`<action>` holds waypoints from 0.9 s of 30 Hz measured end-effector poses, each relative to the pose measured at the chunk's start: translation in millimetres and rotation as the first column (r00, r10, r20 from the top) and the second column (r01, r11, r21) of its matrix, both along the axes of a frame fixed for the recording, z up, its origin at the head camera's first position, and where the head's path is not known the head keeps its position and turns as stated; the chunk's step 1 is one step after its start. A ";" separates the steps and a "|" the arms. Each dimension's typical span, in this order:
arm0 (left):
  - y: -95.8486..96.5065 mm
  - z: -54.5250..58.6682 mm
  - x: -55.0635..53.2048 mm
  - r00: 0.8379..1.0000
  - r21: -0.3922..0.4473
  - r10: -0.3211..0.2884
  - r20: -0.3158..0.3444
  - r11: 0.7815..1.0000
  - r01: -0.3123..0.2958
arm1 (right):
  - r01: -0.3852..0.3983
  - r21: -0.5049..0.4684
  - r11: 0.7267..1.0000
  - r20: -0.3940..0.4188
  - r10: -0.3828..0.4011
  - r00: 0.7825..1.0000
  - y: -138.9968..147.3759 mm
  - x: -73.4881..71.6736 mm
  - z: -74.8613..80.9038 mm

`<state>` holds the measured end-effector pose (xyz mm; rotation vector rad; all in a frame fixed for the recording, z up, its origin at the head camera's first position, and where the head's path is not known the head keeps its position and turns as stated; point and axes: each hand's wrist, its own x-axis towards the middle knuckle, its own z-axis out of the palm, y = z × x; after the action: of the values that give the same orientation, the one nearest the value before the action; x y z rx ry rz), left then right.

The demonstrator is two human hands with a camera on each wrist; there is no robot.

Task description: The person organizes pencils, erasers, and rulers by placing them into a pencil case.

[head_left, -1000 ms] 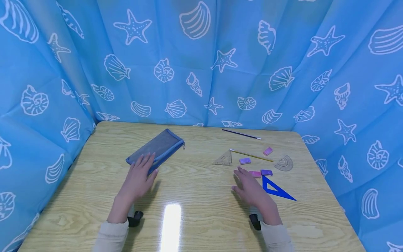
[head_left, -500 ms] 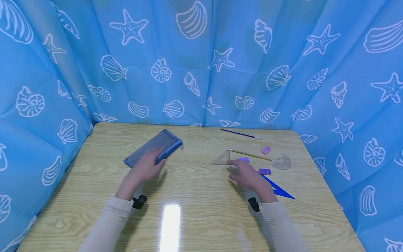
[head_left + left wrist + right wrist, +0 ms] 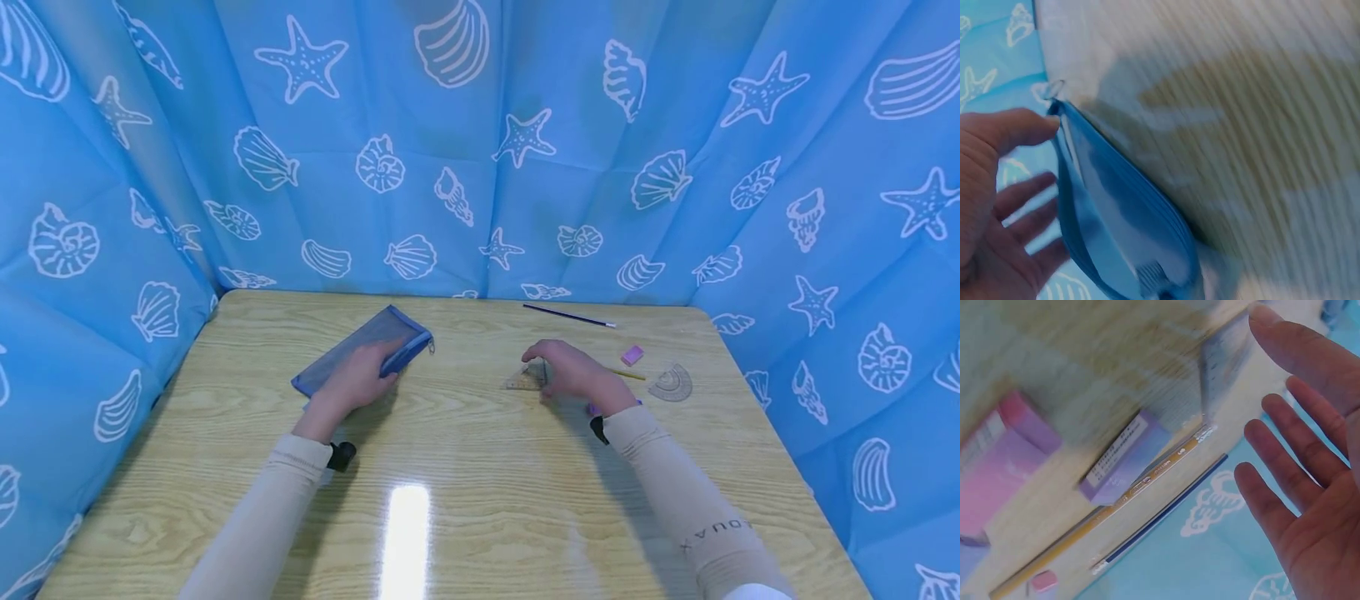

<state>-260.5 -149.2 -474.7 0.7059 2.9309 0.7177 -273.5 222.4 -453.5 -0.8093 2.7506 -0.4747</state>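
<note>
My left hand [image 3: 356, 379] is over the blue mesh pencil case [image 3: 330, 367]. In the left wrist view the zip side of the pencil case [image 3: 1129, 181] gapes; the thumb presses its edge near the zip pull, and the other fingertips pass behind the lip. My right hand [image 3: 573, 371] reaches over the clear set square [image 3: 525, 379], fingers bent and spread apart, holding nothing. In the right wrist view its thumb overlaps one end of the set square [image 3: 1219, 372]. A yellow pencil [image 3: 1147, 481] and a purple eraser [image 3: 1125, 450] lie close by.
A dark pencil [image 3: 570, 315] lies at the back of the wooden table [image 3: 480, 500]. A pink eraser [image 3: 632, 355] and a clear protractor [image 3: 671, 383] are to the right. The right forearm hides the blue set square. A blue curtain [image 3: 465, 150] surrounds the back and sides.
My left hand has slid forward and right along the pencil case to its zip end. My right hand has moved forward and left, from beside the erasers to over the clear set square.
</note>
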 end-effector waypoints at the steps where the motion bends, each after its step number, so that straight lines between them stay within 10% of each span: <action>1: -1.5 -0.6 -1.0 1.000 -0.008 -0.021 -0.001 1.000 0.021 | -0.013 0.012 1.000 0.005 0.013 1.000 -1.1 -3.5 -0.1; 11: -15.7 -5.0 4.1 0.993 -0.116 -0.122 -0.004 0.986 0.121 | -0.035 0.107 0.994 0.075 0.027 0.997 -8.9 -25.9 -1.5; 27: -28.5 -14.9 16.2 0.995 -0.150 -0.082 0.063 0.985 0.091 | -0.041 0.164 0.986 0.137 0.018 0.990 -12.5 -35.7 -0.3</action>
<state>-244.3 -177.7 -489.6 0.7788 2.8455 0.4909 -309.2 209.9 -453.9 -0.7467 2.6081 -0.2780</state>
